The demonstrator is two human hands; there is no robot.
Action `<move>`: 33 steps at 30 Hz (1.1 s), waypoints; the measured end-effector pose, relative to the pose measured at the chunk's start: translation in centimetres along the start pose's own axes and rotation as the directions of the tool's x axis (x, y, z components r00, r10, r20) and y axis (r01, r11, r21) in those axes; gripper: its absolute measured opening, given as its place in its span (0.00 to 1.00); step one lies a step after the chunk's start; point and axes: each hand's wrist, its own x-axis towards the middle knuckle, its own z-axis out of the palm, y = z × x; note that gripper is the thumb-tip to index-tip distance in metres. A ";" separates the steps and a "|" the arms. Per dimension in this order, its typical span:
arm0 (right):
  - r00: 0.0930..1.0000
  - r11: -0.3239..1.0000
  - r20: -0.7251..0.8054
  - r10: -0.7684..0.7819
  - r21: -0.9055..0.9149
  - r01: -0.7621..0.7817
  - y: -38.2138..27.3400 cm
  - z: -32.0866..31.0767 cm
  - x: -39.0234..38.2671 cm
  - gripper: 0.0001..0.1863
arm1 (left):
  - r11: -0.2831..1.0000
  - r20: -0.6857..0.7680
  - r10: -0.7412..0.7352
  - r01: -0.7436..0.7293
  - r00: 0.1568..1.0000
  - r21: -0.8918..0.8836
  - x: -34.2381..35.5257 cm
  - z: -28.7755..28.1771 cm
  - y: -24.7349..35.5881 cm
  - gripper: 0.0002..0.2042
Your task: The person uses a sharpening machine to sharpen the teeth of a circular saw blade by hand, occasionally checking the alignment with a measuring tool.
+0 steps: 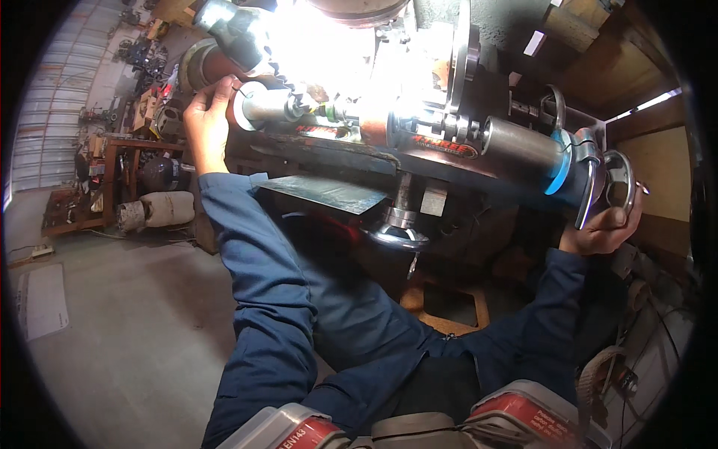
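Observation:
A long bench machine [523, 161] with shiny spindles, cylinders and small stickers runs across the top of the view under a glaring light. My left hand [209, 120] is closed on a round silver flanged cylinder [262, 106] at its left end. My right hand [609, 228] grips a chrome handwheel [621, 172] at the right end, beside a long lever [587, 191] and a blue ring [557, 168]. Below the middle hangs a second chrome handwheel [396, 236] on a vertical shaft, next to a flat metal plate [321, 191].
A rusty workbench [112, 172] holds cluttered parts at the left, with pale cylinders [164, 209] below it. A wooden panel [651, 165] stands at the right, with cables below. The grey floor [127, 314] shows at lower left. A glossy lamp-like housing [232, 37] is above my left hand.

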 end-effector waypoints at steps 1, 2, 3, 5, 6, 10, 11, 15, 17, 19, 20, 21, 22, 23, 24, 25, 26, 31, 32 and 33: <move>1.000 1.000 0.002 0.002 0.000 -0.002 0.3 0.1 -0.5 0.27 | 1.000 0.007 -0.001 0.001 1.000 -0.009 0.1 0.1 -0.1 0.18; 0.999 0.999 -0.034 0.016 0.039 -0.015 0.5 0.3 -1.0 0.27 | 1.000 0.013 -0.002 0.002 1.000 -0.014 0.1 -0.1 -0.2 0.17; 0.997 0.997 -0.069 0.032 0.079 -0.027 0.7 0.5 -1.6 0.28 | 1.000 0.013 -0.003 0.003 1.000 -0.008 0.2 -0.2 -0.3 0.17; 0.997 0.999 -0.070 0.040 0.039 -0.037 1.6 0.6 -2.3 0.28 | 1.000 -0.008 -0.002 0.002 1.000 0.018 0.3 -0.2 -0.4 0.17; 0.993 0.994 -0.088 -0.080 -0.082 0.073 1.9 0.6 -2.3 0.28 | 1.000 -0.007 -0.003 0.003 1.000 0.020 0.2 -0.1 -0.2 0.17; 0.991 0.984 -0.039 -0.125 -0.133 0.119 1.5 0.2 -2.6 0.28 | 1.000 -0.024 -0.011 0.011 1.000 0.003 -0.2 0.1 0.4 0.17; 0.992 0.984 -0.039 -0.124 -0.133 0.118 1.6 0.3 -2.7 0.28 | 1.000 -0.020 -0.011 0.011 1.000 -0.019 -0.2 0.1 0.3 0.17; 0.995 1.000 -0.100 -0.016 -0.018 0.015 2.2 0.9 -4.0 0.27 | 1.000 -0.013 0.005 -0.005 1.000 0.021 -0.1 0.0 0.2 0.17; 0.988 0.999 -0.153 0.037 0.030 -0.033 2.4 1.3 -4.8 0.26 | 1.000 -0.014 0.003 -0.003 1.000 0.017 -0.3 0.1 0.4 0.17; 0.982 0.996 -0.174 0.070 0.063 -0.059 2.5 1.6 -5.2 0.26 | 1.000 -0.008 0.004 -0.004 1.000 -0.004 0.1 -0.2 -0.2 0.17; 0.979 0.994 -0.184 0.086 0.078 -0.073 2.7 1.7 -5.5 0.26 | 1.000 0.003 0.004 -0.004 1.000 -0.029 0.1 0.0 0.0 0.17; 0.976 0.992 -0.193 0.099 0.090 -0.083 2.9 1.8 -5.7 0.26 | 0.999 0.002 0.004 -0.004 1.000 -0.033 0.0 0.2 0.2 0.17; 0.973 0.990 -0.201 0.115 0.105 -0.095 3.1 1.7 -6.0 0.26 | 0.999 0.010 0.006 -0.006 1.000 -0.045 -0.1 0.5 0.4 0.17; 0.969 0.984 -0.203 0.144 0.133 -0.118 3.2 1.9 -6.6 0.25 | 0.999 0.015 0.006 -0.005 1.000 -0.048 -0.4 0.3 0.7 0.18; 0.963 0.975 -0.203 0.179 0.165 -0.147 3.3 2.1 -7.2 0.25 | 0.999 0.011 0.003 -0.003 1.000 -0.044 -0.4 -0.1 0.5 0.18; 0.953 0.960 -0.198 0.229 0.206 -0.188 3.4 2.3 -7.8 0.25 | 1.000 0.011 0.020 -0.020 1.000 -0.018 -0.2 -0.4 0.2 0.18; 0.947 0.951 -0.197 0.252 0.229 -0.206 3.6 2.5 -8.1 0.25 | 0.999 0.014 0.037 -0.037 0.999 -0.002 -0.1 -0.4 0.0 0.18; 0.962 0.995 -0.259 -0.085 -0.079 0.066 4.0 2.4 -7.8 0.25 | 0.999 -0.019 0.035 -0.035 0.999 0.006 0.4 -0.5 -1.3 0.19; 0.948 0.978 -0.265 -0.178 -0.158 0.139 3.6 2.3 -7.3 0.25 | 0.999 -0.021 0.034 -0.034 0.999 0.023 0.4 -0.5 -1.3 0.20; 0.976 0.998 -0.215 0.018 0.058 -0.005 3.0 1.8 -6.7 0.25 | 0.999 -0.030 0.026 -0.026 0.999 0.019 0.4 -0.4 -1.3 0.20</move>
